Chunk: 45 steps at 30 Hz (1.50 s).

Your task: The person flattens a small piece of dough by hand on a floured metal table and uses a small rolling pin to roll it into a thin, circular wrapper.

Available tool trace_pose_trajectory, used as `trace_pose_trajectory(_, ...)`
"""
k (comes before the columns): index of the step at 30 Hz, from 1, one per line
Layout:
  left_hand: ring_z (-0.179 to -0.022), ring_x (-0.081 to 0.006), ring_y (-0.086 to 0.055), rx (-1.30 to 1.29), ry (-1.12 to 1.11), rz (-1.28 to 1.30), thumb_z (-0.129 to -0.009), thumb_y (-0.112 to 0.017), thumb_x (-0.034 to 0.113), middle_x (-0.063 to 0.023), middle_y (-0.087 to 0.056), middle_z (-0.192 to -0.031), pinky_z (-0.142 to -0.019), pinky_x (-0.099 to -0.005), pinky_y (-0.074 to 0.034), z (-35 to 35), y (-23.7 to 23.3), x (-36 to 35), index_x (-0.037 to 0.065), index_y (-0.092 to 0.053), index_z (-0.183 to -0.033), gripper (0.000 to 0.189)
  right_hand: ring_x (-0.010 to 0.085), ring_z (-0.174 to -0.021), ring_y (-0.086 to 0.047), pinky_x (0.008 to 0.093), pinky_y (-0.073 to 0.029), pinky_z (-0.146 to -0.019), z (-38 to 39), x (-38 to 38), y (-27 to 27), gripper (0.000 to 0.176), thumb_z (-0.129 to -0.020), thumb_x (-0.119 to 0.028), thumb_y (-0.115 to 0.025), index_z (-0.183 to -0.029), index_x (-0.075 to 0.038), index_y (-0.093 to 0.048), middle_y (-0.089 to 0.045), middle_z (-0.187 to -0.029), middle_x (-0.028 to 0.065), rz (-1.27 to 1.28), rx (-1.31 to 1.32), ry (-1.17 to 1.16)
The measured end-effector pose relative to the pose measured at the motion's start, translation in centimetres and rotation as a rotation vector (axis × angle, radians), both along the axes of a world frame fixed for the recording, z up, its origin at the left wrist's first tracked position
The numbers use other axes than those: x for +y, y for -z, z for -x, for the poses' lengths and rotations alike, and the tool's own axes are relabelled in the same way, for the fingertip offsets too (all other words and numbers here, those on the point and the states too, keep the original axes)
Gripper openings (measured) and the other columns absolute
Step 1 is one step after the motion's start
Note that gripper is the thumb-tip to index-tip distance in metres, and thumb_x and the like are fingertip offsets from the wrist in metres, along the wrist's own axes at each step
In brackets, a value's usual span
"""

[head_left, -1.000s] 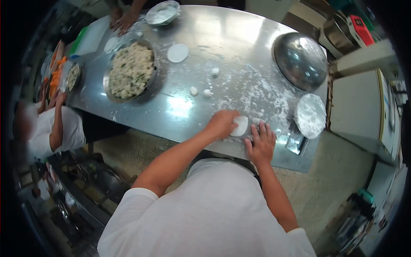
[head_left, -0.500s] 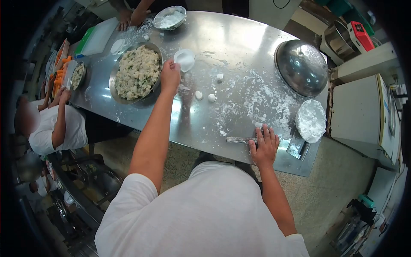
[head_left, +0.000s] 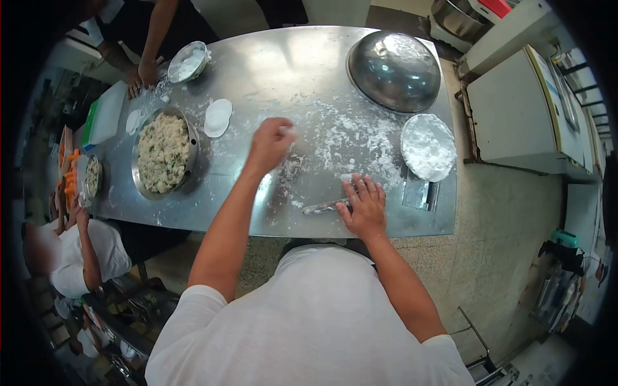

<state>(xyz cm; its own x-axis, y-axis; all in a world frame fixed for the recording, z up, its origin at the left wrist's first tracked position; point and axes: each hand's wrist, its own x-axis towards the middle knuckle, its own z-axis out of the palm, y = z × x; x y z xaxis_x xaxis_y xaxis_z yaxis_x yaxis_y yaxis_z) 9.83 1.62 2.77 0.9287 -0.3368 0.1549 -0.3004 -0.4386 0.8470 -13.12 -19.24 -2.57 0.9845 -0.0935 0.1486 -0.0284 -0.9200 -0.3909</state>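
Observation:
My left hand (head_left: 271,143) is closed over the middle of the floured steel table (head_left: 277,71), with a small white dough piece (head_left: 287,132) at its blurred fingertips. My right hand (head_left: 365,207) lies palm down with fingers spread, its thumb side touching the end of a floury rolling pin (head_left: 324,207) near the front edge. Left of my left hand, overlapping white dough rounds (head_left: 218,118) lie flat. Farther left stands a large metal bowl of chopped filling (head_left: 163,154). A bowl heaped with white flour (head_left: 428,147) is to the right of my right hand.
An upturned metal bowl (head_left: 396,71) sits at the back right. A scraper (head_left: 421,194) lies near the right edge. At the back left are a flour bowl (head_left: 188,62) and another person's hands (head_left: 141,76). A person in white (head_left: 90,257) works at the left.
My left hand has left the dough round by the filling bowl and moved right to the small dough pieces. The round now lies overlapping on the table. The camera view has shifted.

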Motion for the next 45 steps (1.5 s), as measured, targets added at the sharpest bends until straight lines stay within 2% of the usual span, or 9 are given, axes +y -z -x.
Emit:
trace_pose_trajectory(6,-0.093,-0.0377,-0.068,-0.03,0.42,-0.176,-0.088,-0.072,0.012,-0.0189,-0.068,-0.105,-0.085,-0.0424,-0.056,0.7,-0.3,-14.2,0.005,-0.07,-0.106,0.02,0.0352,-0.145,-0.042,0.0528,-0.025,-0.122,0.1,-0.2,0.0,0.059,-0.095,-0.05,-0.061,-0.142,-0.013,-0.061,-0.049,-0.155,0.0124,-0.011,0.003,0.0)
trace_pose_trajectory(13,-0.102,-0.038,-0.066,-0.247,0.622,-0.477,-0.089,-0.07,0.013,-0.0162,-0.065,-0.104,-0.089,-0.0465,-0.053,1.3,3.5,-19.8,0.006,-0.071,-0.104,0.017,0.0353,-0.142,-0.044,0.0535,-0.028,-0.12,-0.1,-0.6,-0.1,0.057,-0.094,-0.048,-0.063,-0.136,-0.01,-0.063,-0.053,-0.15,0.0134,-0.057,-0.04,-0.001)
trace_pose_trajectory(16,-0.098,-0.0382,-0.066,-0.17,0.578,-0.573,-0.087,-0.072,0.014,-0.0168,-0.063,-0.102,-0.088,-0.0466,-0.053,1.2,2.1,-19.7,0.006,-0.071,-0.103,0.018,0.0352,-0.141,-0.045,0.0539,-0.029,-0.119,0.1,-0.5,-0.2,0.056,-0.093,-0.047,-0.064,-0.135,-0.009,-0.064,-0.053,-0.149,0.0137,-0.076,-0.058,-0.014)
trace_pose_trajectory(19,-0.096,-0.0384,-0.064,0.058,0.425,-0.19,-0.086,-0.073,0.016,-0.0165,-0.064,-0.1,-0.087,-0.0467,-0.053,1.8,0.9,-19.9,0.005,-0.07,-0.1,0.018,0.0353,-0.141,-0.045,0.0539,-0.028,-0.119,-0.1,-0.5,-0.2,0.056,-0.094,-0.046,-0.064,-0.136,-0.009,-0.063,-0.053,-0.149,0.0142,-0.082,-0.031,-0.014)
trace_pose_trajectory(24,-0.099,-0.0379,-0.064,-0.297,0.429,-0.424,-0.082,-0.073,0.014,-0.0154,-0.064,-0.101,-0.087,-0.0476,-0.051,3.2,4.2,-19.8,0.006,-0.066,-0.092,0.015,0.0368,-0.139,-0.046,0.0542,-0.027,-0.119,-0.1,-0.3,-0.2,0.055,-0.091,-0.042,-0.067,-0.135,-0.009,-0.064,-0.055,-0.147,0.0148,-0.058,-0.05,-0.005)
trace_pose_trajectory(29,-0.103,-0.0382,-0.064,-0.085,0.54,-0.368,-0.083,-0.07,0.011,-0.0159,-0.065,-0.106,-0.094,-0.0482,-0.052,3.7,3.8,-19.5,0.009,-0.071,-0.114,0.03,0.0364,-0.139,-0.046,0.0543,-0.027,-0.119,-0.2,-0.2,-0.3,0.055,-0.09,-0.042,-0.068,-0.135,-0.009,-0.064,-0.055,-0.146,0.0143,-0.027,-0.046,-0.023)
trace_pose_trajectory(40,-0.106,-0.038,-0.063,0.143,0.35,-0.475,-0.089,-0.075,0.025,-0.0168,-0.064,-0.105,-0.093,-0.0454,-0.051,7.0,0.6,-0.7,0.01,-0.072,-0.11,0.026,0.0351,-0.141,-0.043,0.0538,-0.026,-0.119,0.1,0.0,0.0,0.051,-0.092,-0.038,-0.067,-0.135,-0.011,-0.064,-0.053,-0.15,0.0112,0.016,-0.04,-0.02)
trace_pose_trajectory(43,-0.121,-0.0393,-0.058,0.125,0.475,-0.628,-0.093,-0.07,0.029,-0.0154,-0.063,-0.124,-0.101,-0.0494,-0.048,6.0,0.3,-2.4,0.015,-0.069,-0.123,0.033,0.0349,-0.142,-0.042,0.0537,-0.026,-0.119,0.0,0.0,-0.1,0.05,-0.092,-0.037,-0.067,-0.135,-0.011,-0.064,-0.052,-0.151,0.011,0.024,-0.025,-0.024)
trace_pose_trajectory(45,-0.144,-0.0414,-0.039,-0.239,0.194,-0.577,-0.099,-0.058,0.045,-0.0145,-0.049,-0.152,-0.118,-0.0591,-0.029,6.0,1.5,-4.4,0.023,-0.057,-0.144,0.05,0.0347,-0.142,-0.042,0.0536,-0.026,-0.12,-0.1,0.0,-0.2,0.05,-0.092,-0.037,-0.067,-0.135,-0.011,-0.064,-0.052,-0.151,0.0108,0.028,-0.015,-0.026)
